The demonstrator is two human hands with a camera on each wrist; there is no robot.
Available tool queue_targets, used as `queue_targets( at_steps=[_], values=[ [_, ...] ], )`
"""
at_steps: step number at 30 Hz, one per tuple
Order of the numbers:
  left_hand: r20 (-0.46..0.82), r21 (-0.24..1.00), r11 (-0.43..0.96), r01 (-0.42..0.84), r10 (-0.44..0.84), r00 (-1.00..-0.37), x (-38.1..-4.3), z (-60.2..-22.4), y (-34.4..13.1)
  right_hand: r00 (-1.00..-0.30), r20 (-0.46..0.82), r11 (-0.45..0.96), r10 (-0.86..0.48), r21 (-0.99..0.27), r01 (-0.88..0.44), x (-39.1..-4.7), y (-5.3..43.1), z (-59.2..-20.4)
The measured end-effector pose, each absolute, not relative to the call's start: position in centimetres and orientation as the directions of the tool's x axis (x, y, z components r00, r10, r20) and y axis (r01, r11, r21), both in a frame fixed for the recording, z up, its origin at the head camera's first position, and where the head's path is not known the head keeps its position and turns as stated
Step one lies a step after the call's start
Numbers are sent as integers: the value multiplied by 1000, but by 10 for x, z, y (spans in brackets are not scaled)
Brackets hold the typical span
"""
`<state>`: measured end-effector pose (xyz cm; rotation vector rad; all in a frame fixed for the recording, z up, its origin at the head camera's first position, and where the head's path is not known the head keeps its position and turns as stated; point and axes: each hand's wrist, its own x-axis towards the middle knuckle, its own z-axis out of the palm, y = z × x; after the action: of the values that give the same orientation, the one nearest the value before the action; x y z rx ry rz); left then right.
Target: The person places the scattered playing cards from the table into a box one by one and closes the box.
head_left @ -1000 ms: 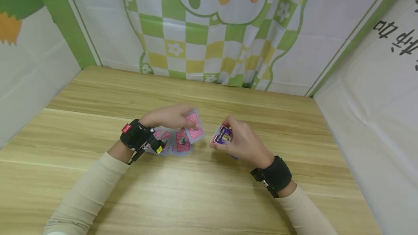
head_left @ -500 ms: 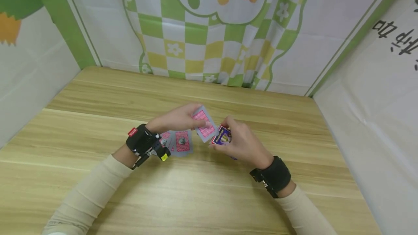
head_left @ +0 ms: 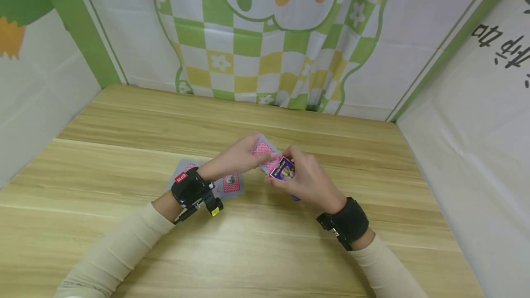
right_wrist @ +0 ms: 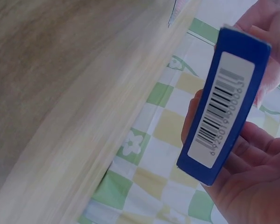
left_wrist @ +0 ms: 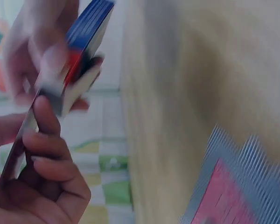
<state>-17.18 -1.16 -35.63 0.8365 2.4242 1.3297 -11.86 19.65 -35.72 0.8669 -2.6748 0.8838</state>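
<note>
My left hand (head_left: 241, 154) pinches a small stack of red-backed playing cards (head_left: 262, 147), thumb on top and fingers curled underneath. The cards' right end meets the mouth of a blue and purple card box (head_left: 285, 169); how far in they reach cannot be told. Around that box my right hand (head_left: 310, 177) curls its thumb and fingers. In the right wrist view the box's barcoded end (right_wrist: 222, 107) faces the camera. Fanned playing cards (head_left: 232, 183) lie face down on the table, partly hidden beneath my left wrist.
The wooden table (head_left: 265, 252) runs back to a checked green and yellow curtain (head_left: 248, 59). White cloth walls stand at both sides, the right wall (head_left: 468, 118) bearing black writing. A black camera strap (head_left: 188, 187) on my left wrist hangs over the fanned cards.
My left hand has moved right with its cards, from above the fan to the box mouth. The right hand and box have barely moved. More of the fan's left end shows now.
</note>
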Motion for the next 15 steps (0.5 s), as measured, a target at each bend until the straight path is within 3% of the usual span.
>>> queue_targets(
  at_steps=[8, 15],
  values=[
    [60, 804, 440, 400, 609, -791, -160, -358, 2, -797, 373, 646, -475, -466, -604, -121, 199, -358],
    [69, 849, 411, 331, 535, -842, -176, -344, -19, -826, 345, 675, -445, -477, -563, -121, 203, -354]
  ],
)
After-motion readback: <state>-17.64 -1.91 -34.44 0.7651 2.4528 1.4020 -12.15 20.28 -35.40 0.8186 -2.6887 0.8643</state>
